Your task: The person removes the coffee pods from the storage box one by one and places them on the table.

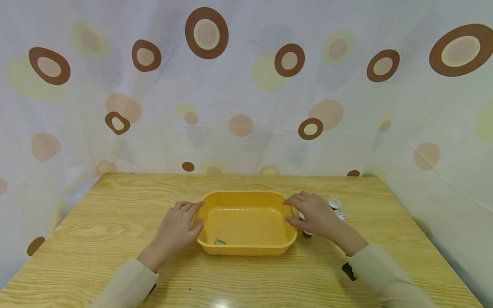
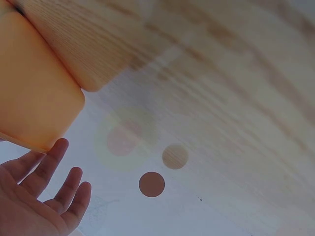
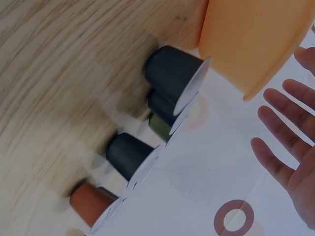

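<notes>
A yellow plastic basin stands on the table, with one small green coffee capsule inside at its near left corner. At the basin's left rim is my left hand, its index fingertip right at the edge and the other fingers spread in the left wrist view. My right hand is at the right rim, thumb and fingertips close to it, fingers fairly straight and apart. Just right of the basin, partly hidden behind that hand, several coffee capsules stand upright, among them a black capsule and a brown capsule.
The wooden table reaches back to a pale curtain with brown and yellow circles, which also hangs along both sides. A white capsule lid shows beyond the right hand.
</notes>
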Tool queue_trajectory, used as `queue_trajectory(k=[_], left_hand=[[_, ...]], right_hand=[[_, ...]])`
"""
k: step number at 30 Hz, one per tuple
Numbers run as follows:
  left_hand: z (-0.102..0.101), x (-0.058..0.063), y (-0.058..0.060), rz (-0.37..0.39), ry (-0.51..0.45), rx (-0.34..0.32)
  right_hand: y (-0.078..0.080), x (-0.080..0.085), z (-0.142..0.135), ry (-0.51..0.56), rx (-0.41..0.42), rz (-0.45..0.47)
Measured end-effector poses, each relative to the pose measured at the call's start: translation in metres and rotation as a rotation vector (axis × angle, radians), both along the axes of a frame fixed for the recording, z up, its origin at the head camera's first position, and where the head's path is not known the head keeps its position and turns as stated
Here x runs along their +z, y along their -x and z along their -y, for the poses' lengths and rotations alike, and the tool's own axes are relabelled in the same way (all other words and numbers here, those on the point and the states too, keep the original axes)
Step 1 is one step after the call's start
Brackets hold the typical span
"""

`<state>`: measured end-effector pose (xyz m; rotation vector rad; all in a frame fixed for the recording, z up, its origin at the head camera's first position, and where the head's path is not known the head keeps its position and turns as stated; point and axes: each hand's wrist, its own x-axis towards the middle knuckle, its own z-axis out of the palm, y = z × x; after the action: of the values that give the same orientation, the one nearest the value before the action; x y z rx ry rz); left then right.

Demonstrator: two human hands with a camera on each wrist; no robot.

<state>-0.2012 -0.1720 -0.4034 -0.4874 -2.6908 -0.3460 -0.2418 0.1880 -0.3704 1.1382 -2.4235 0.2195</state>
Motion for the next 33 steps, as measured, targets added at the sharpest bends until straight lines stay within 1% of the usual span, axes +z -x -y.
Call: queue_trajectory(k=[4, 10, 17, 23, 28, 33], left_hand=[[0.0, 0.001, -0.001, 0.001, -0.001, -0.003], [0.0, 0.001, -0.001, 0.005, -0.001, -0.003], [0.0, 0.0, -0.001, 0.004, -0.01, -0.001], [0.0, -0.001, -0.002, 0.006, -0.007, 0.002], [0.0, 0.0, -0.001, 0.008, -0.008, 0.002], [0.0, 0.001, -0.001, 0.018, -0.009, 0.003]], right_hand=[[0.0, -0.003, 0.009, -0.016, 0.012, 0.016], [-0.001, -0.009, 0.023, -0.033, 0.046, 0.066], [-0.005, -0.011, 0.038, -0.077, 0.059, 0.127], [-0.004, -0.014, 0.051, -0.101, 0.101, 0.128], [-0.004, -0.016, 0.061, -0.156, 0.104, 0.111], [-0.006, -0.015, 0.07, -0.2, 0.113, 0.144]])
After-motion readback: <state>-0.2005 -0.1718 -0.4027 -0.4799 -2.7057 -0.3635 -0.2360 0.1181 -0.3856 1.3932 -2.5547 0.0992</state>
